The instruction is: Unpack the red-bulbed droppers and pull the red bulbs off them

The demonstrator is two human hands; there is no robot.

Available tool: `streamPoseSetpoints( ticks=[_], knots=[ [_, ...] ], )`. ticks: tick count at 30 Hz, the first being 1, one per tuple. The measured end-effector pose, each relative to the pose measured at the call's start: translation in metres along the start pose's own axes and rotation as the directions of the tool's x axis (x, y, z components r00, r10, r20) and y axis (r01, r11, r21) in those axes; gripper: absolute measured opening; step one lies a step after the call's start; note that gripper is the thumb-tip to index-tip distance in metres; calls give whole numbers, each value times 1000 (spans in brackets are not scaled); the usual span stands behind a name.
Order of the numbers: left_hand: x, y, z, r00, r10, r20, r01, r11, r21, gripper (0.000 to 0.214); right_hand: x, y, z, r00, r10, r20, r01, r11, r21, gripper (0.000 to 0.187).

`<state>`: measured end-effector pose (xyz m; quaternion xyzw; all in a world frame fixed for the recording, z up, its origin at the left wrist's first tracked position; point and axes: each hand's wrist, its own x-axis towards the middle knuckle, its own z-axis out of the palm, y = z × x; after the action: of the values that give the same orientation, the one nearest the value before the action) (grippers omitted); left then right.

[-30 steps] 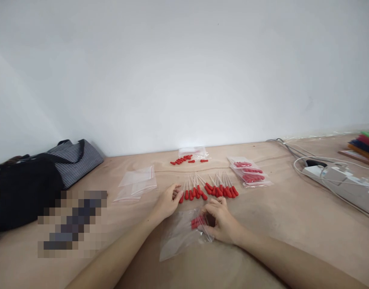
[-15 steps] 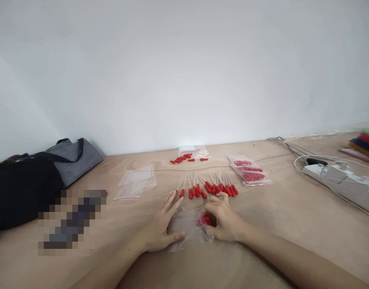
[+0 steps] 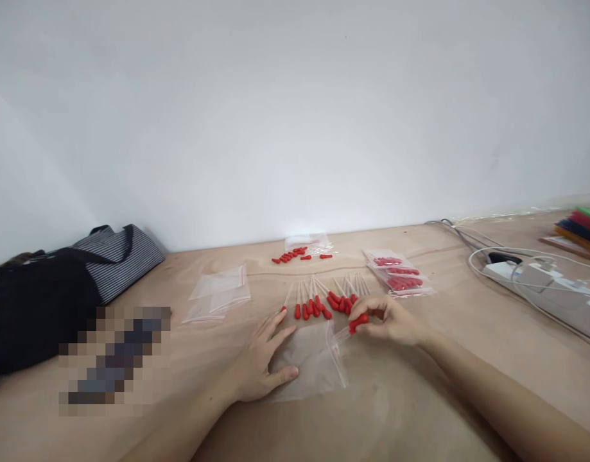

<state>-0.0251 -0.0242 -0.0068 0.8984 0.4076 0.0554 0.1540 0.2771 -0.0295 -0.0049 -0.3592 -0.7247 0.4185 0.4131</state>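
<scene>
A clear zip bag (image 3: 309, 369) lies flat in front of me, its mouth to the right. My left hand (image 3: 256, 362) is spread over its left side, fingers apart, thumb resting on the plastic. My right hand (image 3: 388, 321) is closed round the red bulbs of some droppers (image 3: 358, 322); their clear stems point left, with the tips at the bag's mouth. How many it holds I cannot tell. Just beyond both hands, a row of more red-bulbed droppers (image 3: 315, 308) lies with stems pointing away; my right hand hides the row's right end.
Filled bags of red bulbs (image 3: 403, 276) lie back right, flat bags (image 3: 220, 292) on the left. Loose red bulbs (image 3: 289, 255) lie by another bag (image 3: 307, 242) near the wall. A power strip (image 3: 540, 292) with cables is at right, a striped black bag (image 3: 83, 276) at left.
My right hand has moved right and slightly away from me, with red bulbs in its fingers. The bag's mouth, bunched up before, now lies flatter. My left hand has barely moved.
</scene>
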Motion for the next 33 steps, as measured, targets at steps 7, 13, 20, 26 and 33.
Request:
streamPoseSetpoints(
  ticks=[7, 13, 20, 26, 33],
  knots=[
    [1, -2, 2, 999, 5, -33, -8, 996, -84, 68, 7, 12, -37, 845, 17, -535, -28, 1000, -12, 23],
    [12, 1, -5, 995, 99, -10, -99, 990, -95, 76, 25, 20, 7, 823, -346, -450, 46, 830, -555, 14],
    [16, 0, -6, 989, 150, -4, -150, 984, -95, 83, 34, 31, 43, 855, -505, -120, 154, 468, -870, 21],
    [14, 2, -7, 989, 147, -28, -149, 983, -109, 80, 30, 22, 45, 931, -348, -108, 76, 476, -876, 17],
    [15, -8, -1, 992, 117, -52, -124, 977, -171, 75, 13, 10, 38, 913, -356, -199, 8, 504, -864, 22]
  ],
)
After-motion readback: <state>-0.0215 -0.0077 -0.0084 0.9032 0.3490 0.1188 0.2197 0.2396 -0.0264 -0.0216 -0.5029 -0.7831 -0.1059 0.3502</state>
